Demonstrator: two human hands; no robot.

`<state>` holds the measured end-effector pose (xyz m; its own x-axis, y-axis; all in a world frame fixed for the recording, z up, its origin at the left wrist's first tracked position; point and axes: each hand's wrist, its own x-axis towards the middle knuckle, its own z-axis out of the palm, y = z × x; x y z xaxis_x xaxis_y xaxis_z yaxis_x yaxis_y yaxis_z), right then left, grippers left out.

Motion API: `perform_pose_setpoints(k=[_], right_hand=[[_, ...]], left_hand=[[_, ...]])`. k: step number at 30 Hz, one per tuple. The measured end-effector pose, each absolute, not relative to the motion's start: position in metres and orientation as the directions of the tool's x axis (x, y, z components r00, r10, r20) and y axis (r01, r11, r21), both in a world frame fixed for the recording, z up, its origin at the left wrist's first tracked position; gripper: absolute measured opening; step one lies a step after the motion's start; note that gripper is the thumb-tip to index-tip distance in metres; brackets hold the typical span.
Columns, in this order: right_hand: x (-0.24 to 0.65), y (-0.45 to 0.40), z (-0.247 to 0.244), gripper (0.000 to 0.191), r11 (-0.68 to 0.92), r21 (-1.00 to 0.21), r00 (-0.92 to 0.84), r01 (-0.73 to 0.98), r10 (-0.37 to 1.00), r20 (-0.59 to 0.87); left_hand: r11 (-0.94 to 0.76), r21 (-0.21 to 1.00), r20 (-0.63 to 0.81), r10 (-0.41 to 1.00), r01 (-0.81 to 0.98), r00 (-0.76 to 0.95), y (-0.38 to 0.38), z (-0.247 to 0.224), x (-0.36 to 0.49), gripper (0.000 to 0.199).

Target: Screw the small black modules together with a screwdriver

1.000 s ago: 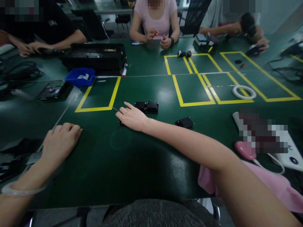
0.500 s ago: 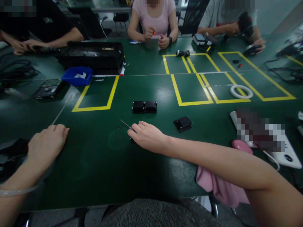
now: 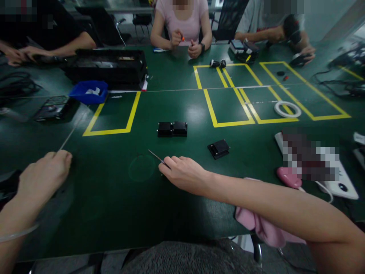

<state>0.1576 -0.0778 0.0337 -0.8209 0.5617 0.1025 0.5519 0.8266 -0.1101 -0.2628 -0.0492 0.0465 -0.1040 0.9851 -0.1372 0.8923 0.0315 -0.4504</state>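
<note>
My right hand [image 3: 182,171] is closed on a pair of tweezers [image 3: 156,155], their thin metal tip pointing up and left over the green table. Something small and dark shows just under its fingertips, mostly hidden. Ahead of that hand sit two black box-shaped parts [image 3: 172,129], side by side. A similar black part [image 3: 219,148] on a flat base lies farther right. My left hand [image 3: 44,171] rests at the table's left with its fingers curled under; whatever they hold is hidden. Dark items [image 3: 10,185] lie beside it, partly covered by the wrist.
Yellow tape outlines [image 3: 234,124] mark the table [image 3: 94,213]. A blue bin [image 3: 89,92] stands by a long black case [image 3: 105,68]. To the right are a white ring [image 3: 287,109], a pink mouse-like object [image 3: 289,177] and pink cloth [image 3: 265,228]. Several people sit opposite.
My left hand has shifted left and slightly toward me. My right hand, with the tweezers, has moved a little toward me and right. The black parts stay put on the table.
</note>
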Motion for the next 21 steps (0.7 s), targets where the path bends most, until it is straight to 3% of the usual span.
perform_pose_setpoints(k=[4,6,9,13,18,21], right_hand=[[0.160,-0.076,0.032,0.031,0.836,-0.127,-0.825,0.535,0.548,0.136],[0.163,-0.076,0.036,0.028,0.830,-0.154,-0.820,0.536,0.556,0.140],[0.173,-0.073,0.048,0.036,0.799,-0.204,-0.797,0.566,0.594,0.111],[0.203,-0.058,0.061,0.041,0.714,-0.283,-0.701,0.640,0.694,0.165],[0.255,-0.026,0.041,0.029,0.515,-0.514,-0.406,0.686,0.857,0.318],[0.275,-0.014,0.021,0.028,0.429,-0.556,-0.280,0.712,0.900,0.335]], left_hand=[[0.065,-0.449,0.035,0.998,0.891,-0.055,-0.044,0.055,-0.233,0.068],[0.051,-0.383,0.132,0.991,0.922,0.000,-0.038,0.058,-0.207,0.066],[-0.216,-0.131,0.158,0.959,0.968,0.236,-0.020,0.056,-0.162,0.056],[-0.487,0.202,0.228,0.867,0.850,0.443,0.021,0.041,-0.100,0.056],[-0.612,0.330,0.168,0.787,0.719,0.593,0.073,0.021,-0.042,0.071],[-0.597,0.379,0.053,0.777,0.707,0.627,0.083,0.015,-0.017,0.061]])
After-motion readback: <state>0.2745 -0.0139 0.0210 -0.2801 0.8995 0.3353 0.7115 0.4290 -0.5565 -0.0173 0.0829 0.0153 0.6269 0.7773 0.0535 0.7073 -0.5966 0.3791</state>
